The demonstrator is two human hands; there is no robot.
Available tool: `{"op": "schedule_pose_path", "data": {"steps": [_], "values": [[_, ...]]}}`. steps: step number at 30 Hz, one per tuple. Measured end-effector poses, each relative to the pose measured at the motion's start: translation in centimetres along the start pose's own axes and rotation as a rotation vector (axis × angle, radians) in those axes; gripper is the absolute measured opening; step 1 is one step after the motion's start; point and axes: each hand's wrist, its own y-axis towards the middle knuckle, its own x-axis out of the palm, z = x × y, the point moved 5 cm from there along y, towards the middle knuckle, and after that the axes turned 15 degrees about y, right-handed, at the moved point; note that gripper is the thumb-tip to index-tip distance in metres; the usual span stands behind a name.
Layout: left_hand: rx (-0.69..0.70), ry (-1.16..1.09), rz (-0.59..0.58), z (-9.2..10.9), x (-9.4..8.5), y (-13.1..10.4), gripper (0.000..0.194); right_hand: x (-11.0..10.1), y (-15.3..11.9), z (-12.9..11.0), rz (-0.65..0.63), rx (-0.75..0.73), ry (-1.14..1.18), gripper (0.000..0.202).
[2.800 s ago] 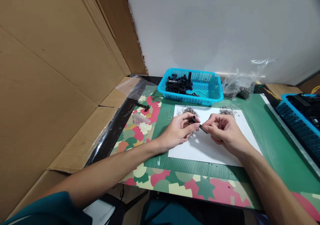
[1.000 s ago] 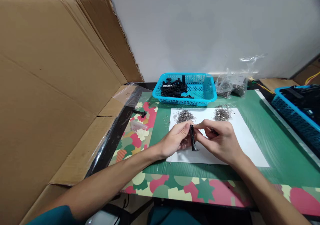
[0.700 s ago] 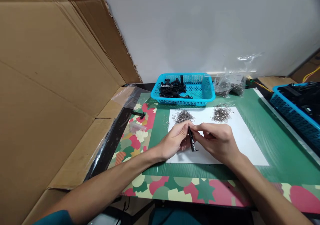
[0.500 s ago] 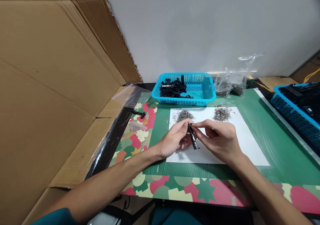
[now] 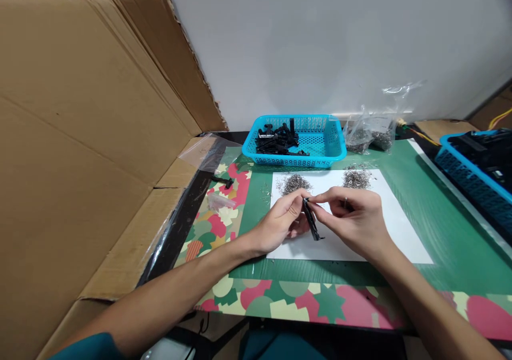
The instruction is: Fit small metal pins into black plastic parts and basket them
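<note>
Over the white paper sheet (image 5: 384, 232), my left hand (image 5: 282, 218) grips a narrow black plastic part (image 5: 312, 222), which slants down toward me. My right hand (image 5: 356, 216) is closed, thumb and forefinger pinched together at the part's upper end. Whatever sits between those fingertips is too small to make out. A tiny silvery bit (image 5: 346, 202) shows by its curled fingers. Behind my left hand lies a pile of small metal pieces (image 5: 296, 183). A second metal pile (image 5: 357, 177) lies beyond my right hand.
A blue basket (image 5: 334, 160) with black parts stands at the back; another blue basket (image 5: 472, 173) is at the right. Clear bags (image 5: 380, 136) of metal pieces lean by the wall. One black part (image 5: 228, 183) lies at left, near a cardboard wall (image 5: 100, 109).
The black part has turned slightly, its lower end shifting a little right. My right hand has rolled a little, and a silvery bit now shows by its curled fingers.
</note>
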Motion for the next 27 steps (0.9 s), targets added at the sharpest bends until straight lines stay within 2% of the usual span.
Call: {"op": "schedule_pose_path", "data": {"steps": [5, 12, 23, 27], "values": [[0.018, 0.005, -0.006, 0.0, 0.0, 0.0, 0.043, 0.0, 0.0, -0.4, -0.013, -0.070, -0.057, 0.007], [-0.019, 0.027, 0.017, -0.4, -0.3, 0.0, 0.044, 0.4, -0.1, -0.9, -0.032, -0.246, -0.138, 0.012], [-0.040, 0.083, 0.059, -0.3, -0.2, 0.0, 0.054, 0.3, -0.4, 0.0, -0.017, -0.193, -0.149, 0.016], [-0.050, 0.011, 0.071, -0.3, -0.1, -0.1, 0.053, 0.2, -0.2, 0.3, -0.050, -0.125, -0.081, 0.013]]}}
